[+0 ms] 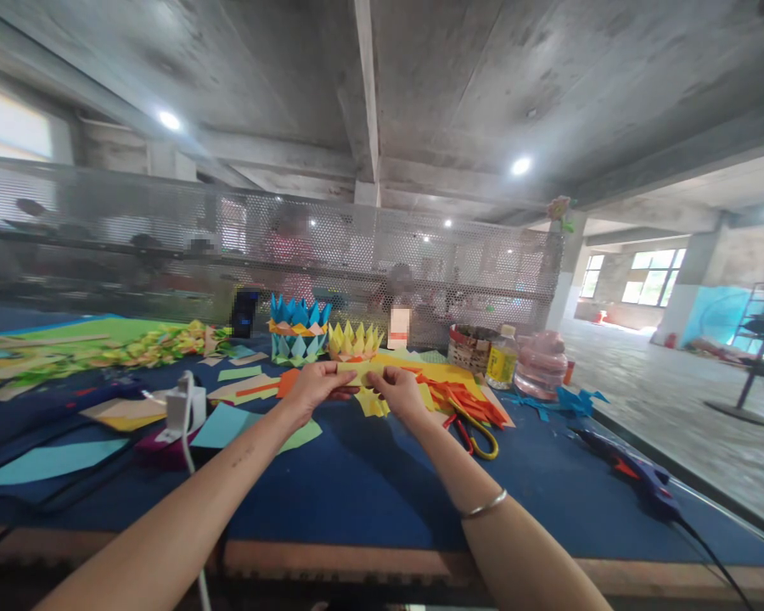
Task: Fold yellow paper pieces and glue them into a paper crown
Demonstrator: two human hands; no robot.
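Between my two hands a small piece of yellow paper [360,368] is held up over the blue table. My left hand [322,386] pinches its left end, and my right hand [396,390] pinches the right end. Just below lie yellow paper pieces [373,402]. Right of my right hand are orange paper strips [474,400] and yellow-handled scissors [484,441]. Behind the hands stand a yellow folded-paper ring with points [355,342] and a taller blue, orange and pale-green one [299,331].
A power strip with a white plug [186,406] and cords sits at left among coloured sheets [54,461]. At right are a yellow-labelled bottle [502,361], a pink clear container [540,365] and a glue gun [643,475]. A perforated metal screen [407,255] closes the back.
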